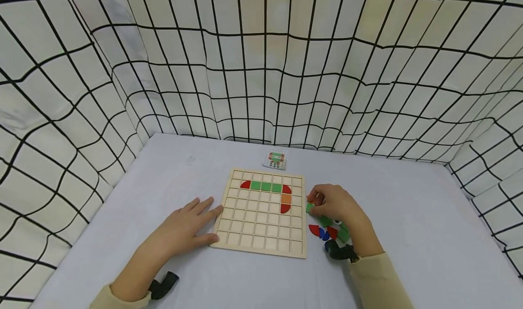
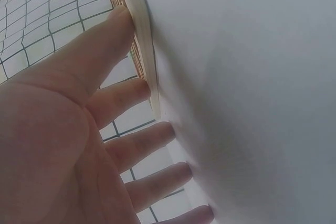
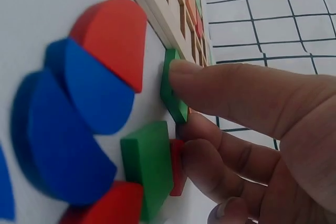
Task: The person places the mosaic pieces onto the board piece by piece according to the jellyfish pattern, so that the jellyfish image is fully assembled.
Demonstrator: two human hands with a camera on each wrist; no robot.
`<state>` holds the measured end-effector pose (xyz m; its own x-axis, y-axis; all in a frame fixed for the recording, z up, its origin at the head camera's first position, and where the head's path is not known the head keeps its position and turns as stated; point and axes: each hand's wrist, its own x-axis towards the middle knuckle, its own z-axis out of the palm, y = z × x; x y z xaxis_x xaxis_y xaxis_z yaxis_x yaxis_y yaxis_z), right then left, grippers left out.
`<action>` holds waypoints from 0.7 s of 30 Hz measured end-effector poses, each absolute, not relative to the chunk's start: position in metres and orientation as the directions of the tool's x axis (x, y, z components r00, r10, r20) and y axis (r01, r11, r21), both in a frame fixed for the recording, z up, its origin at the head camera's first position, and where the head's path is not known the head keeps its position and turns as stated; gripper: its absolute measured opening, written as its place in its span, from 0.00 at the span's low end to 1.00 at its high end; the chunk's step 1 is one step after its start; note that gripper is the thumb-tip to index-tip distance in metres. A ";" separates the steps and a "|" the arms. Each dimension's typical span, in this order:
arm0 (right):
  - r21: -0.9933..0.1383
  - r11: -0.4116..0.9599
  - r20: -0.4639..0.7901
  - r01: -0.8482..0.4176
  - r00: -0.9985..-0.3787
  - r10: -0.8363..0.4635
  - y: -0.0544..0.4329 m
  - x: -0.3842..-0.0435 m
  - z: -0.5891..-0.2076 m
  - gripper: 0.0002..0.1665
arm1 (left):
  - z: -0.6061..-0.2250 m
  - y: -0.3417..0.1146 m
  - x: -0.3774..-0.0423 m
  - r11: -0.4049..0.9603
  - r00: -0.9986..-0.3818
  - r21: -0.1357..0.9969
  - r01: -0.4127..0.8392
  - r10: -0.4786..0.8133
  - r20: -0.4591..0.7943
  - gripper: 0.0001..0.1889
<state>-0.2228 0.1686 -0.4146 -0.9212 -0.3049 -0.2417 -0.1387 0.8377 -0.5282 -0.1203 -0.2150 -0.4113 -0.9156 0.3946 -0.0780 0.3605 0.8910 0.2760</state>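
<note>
A wooden grid board lies on the table, bearing red quarter-round pieces, several green squares and an orange square. My left hand rests at the board's left edge, fingers spread, thumb against the rim. Beside the board's right edge, my right hand has thumb and curled fingers around a green square piece, pinching it low by the board. A bit of orange shows by those fingers. Under and near this hand lie green, red quarter-round and blue rounded pieces.
A small picture card with a gridded coloured figure lies behind the board. Black netting over white cloth encloses the table's back and sides. Dark wrist-worn devices sit below both wrists.
</note>
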 end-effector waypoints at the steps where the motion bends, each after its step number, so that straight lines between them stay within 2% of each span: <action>1: -0.520 0.843 -0.240 -0.137 -0.924 -0.298 0.168 -0.222 -0.414 0.12 | -0.411 -0.215 -0.120 0.891 -0.916 0.276 0.361 0.395 -0.076 0.37; 11: -0.507 0.852 -0.249 -0.132 -0.923 -0.292 0.165 -0.222 -0.415 0.13 | -0.411 -0.215 -0.119 0.891 -0.917 0.278 0.358 0.391 -0.075 0.37; 21: -0.581 0.799 -0.252 -0.155 -0.899 -0.358 0.164 -0.220 -0.414 0.12 | -0.411 -0.215 -0.119 0.889 -0.915 0.276 0.365 0.397 -0.070 0.37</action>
<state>-0.2205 0.1638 -0.4138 -0.8991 -0.3576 -0.2524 -0.1549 0.7994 -0.5805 -0.1194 -0.2148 -0.4110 -0.9151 0.3971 -0.0702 0.3647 0.8893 0.2758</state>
